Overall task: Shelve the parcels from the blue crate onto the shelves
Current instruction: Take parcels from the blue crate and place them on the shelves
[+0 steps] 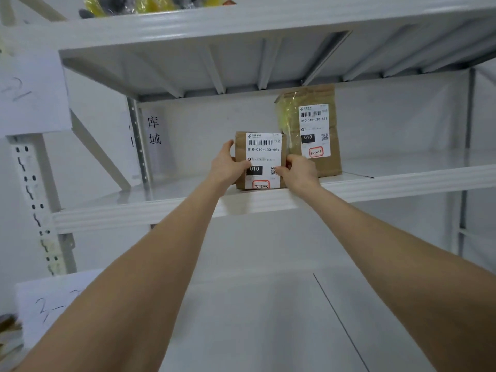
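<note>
With left hand (228,165) and right hand (301,172) pinching the small brown paper parcel (262,157), seemingly seated on the white metal shelf (134,213), nudge it upright toward 1 o'clock.

White steel shelving under soft, even light. At grip level, the shelf board (128,213), its front lip running out left and right of the grip; above, the ribbed underside of the upper shelf (214,65); beneath, the lower shelf (255,331) with a dark seam (342,323). Left of the grip, a perforated upright (138,140) and a paper sign (155,130) with two handwritten characters; behind, the white wall (402,122)
</note>
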